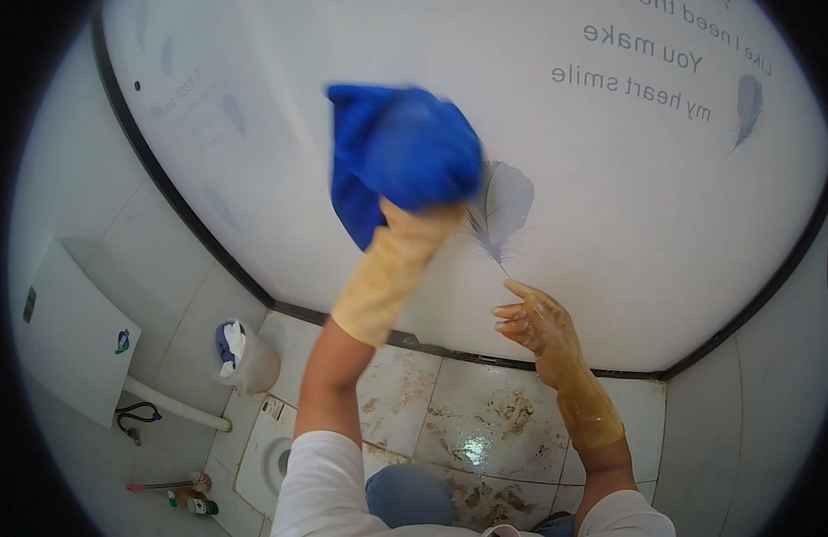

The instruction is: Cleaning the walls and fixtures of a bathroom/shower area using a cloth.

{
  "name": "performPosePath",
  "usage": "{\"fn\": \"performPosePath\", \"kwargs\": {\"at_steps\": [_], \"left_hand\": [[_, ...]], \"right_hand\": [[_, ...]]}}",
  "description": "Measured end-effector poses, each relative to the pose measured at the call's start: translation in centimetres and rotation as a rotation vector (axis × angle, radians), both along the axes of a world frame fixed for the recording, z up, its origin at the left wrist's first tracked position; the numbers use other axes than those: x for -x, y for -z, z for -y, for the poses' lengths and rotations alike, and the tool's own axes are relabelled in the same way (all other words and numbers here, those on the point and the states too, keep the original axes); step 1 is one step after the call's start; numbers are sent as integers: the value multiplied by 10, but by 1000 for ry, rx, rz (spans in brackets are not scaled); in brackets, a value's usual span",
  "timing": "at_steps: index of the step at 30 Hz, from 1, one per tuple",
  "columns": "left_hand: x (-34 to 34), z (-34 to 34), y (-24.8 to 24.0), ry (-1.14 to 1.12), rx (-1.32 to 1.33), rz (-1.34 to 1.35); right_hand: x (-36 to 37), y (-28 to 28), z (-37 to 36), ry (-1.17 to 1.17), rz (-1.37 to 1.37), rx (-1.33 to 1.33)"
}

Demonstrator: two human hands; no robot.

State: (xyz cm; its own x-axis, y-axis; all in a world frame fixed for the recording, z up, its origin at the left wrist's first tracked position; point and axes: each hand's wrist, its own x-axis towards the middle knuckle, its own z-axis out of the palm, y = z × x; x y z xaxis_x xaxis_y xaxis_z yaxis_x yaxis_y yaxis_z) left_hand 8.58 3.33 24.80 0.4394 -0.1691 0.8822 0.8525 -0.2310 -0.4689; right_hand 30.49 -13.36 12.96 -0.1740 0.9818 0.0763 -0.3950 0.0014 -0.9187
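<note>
My left hand, in a pale yellow rubber glove, reaches up to a white frosted panel. A blue cloth wraps over that hand and hides its fingers. The cloth is blurred by motion, and one corner hangs loose to the left. Lower on the right, my right hand wears a wet-looking yellow-brown rubber glove. Its fingers are apart and hold nothing. They are close to the panel, just under a printed grey feather; whether they touch it I cannot tell.
A dark frame edges the panel. Below lies a wet, dirt-stained tile floor. To the left are a filled waste bin, a white cistern with a pipe, a squat toilet, a brush and a bottle.
</note>
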Motion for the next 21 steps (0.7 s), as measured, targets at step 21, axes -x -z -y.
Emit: {"fn": "performPosePath", "kwargs": {"at_steps": [21], "left_hand": [[-66, 61, -8, 556, 638, 93]], "right_hand": [[-27, 5, -5, 113, -69, -9]]}}
